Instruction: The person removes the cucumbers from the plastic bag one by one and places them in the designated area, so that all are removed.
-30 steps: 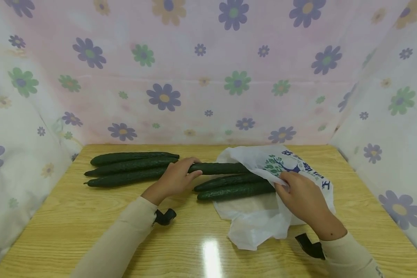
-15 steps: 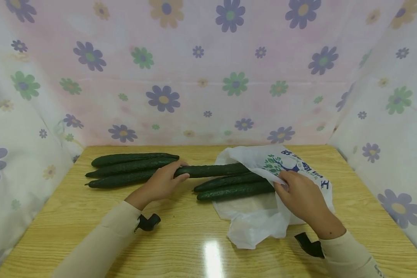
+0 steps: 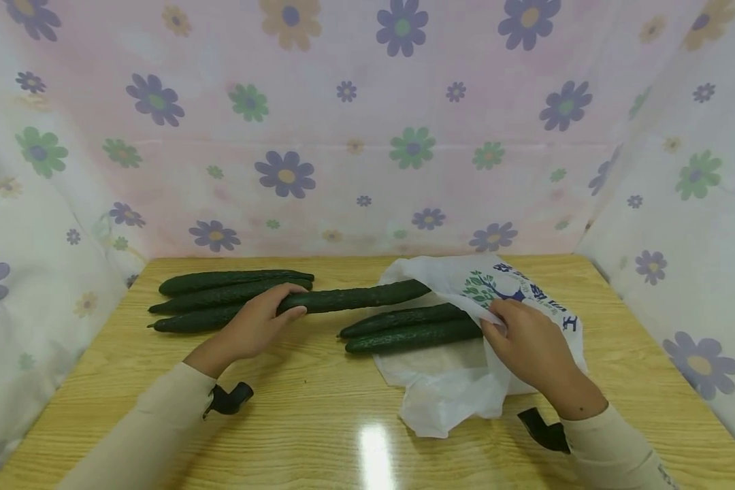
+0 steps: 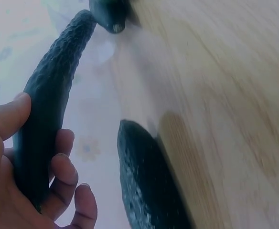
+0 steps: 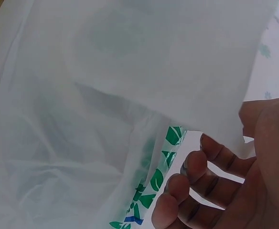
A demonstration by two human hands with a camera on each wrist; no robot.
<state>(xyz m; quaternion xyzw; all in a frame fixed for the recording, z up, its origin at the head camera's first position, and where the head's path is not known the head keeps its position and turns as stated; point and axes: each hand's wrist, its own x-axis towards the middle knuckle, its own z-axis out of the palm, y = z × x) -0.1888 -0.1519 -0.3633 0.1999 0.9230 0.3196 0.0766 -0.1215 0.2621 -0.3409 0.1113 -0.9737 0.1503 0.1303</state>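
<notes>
My left hand grips one end of a long dark green cucumber. Its far end reaches to the mouth of a white plastic bag printed with a green tree and blue lettering. In the left wrist view, thumb and fingers wrap round this cucumber. My right hand pinches the bag's upper edge and holds it up; the right wrist view shows the thin film between thumb and fingers. Two more cucumbers, a rear one and a front one, stick out of the bag, their right ends hidden inside.
Three cucumbers lie side by side at the table's left: a back one, a middle one and a front one partly behind my left hand. Flowered cloth walls in the wooden table at the back and sides.
My left hand has moved left with the cucumber, drawing more of its length out of the bag. The right hand keeps its hold on the bag's edge almost in place.
</notes>
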